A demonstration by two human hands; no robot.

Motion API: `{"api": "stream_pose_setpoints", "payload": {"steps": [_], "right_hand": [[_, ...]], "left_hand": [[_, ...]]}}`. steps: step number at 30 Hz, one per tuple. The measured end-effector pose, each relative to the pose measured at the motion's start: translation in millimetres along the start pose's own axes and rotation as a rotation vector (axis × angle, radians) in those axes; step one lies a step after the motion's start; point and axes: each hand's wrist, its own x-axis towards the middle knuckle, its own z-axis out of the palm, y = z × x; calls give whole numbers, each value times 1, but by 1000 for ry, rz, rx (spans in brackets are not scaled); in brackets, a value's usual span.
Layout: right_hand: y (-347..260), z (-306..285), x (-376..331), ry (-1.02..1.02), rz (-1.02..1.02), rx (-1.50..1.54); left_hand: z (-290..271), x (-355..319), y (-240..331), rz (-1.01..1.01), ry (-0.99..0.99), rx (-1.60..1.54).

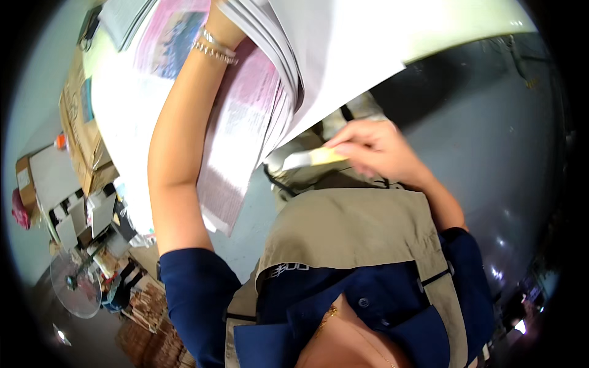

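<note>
My right hand (374, 150) is closed in front of the apron (343, 224), pinching a small flat yellow-and-white piece (316, 157) between thumb and fingers; its white end points left, and its exact kind cannot be made out. Up at the top edge, my left hand (226, 24) reaches in beside a thick bundle of large paper sheets (279, 55), and its fingers are hidden. The white sheets curl over to the right of that wrist. Beneath the forearm lie printed sheets (236, 135) with pink and grey areas, hanging past the table's near edge.
A pale table (472, 21) spans the top. At the far left is another paper stack (126, 21). Brown cardboard (83, 116), boxes (55, 178) and a round fan (75, 282) stand on the left. Grey floor (491, 135) shows at right.
</note>
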Motion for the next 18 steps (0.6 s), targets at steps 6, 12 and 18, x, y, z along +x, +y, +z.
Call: {"api": "stream_pose_setpoints", "payload": {"steps": [6,12,18], "right_hand": [[0,-71,-55,802,-284,101],[0,-76,-47,844,-281,44],[-9,-61,-45,789,-336,-20]], "left_hand": [[59,18,27,350,-500,1071],[57,9,18,379,-351,1036],[64,15,21,388,-412,1034]]}}
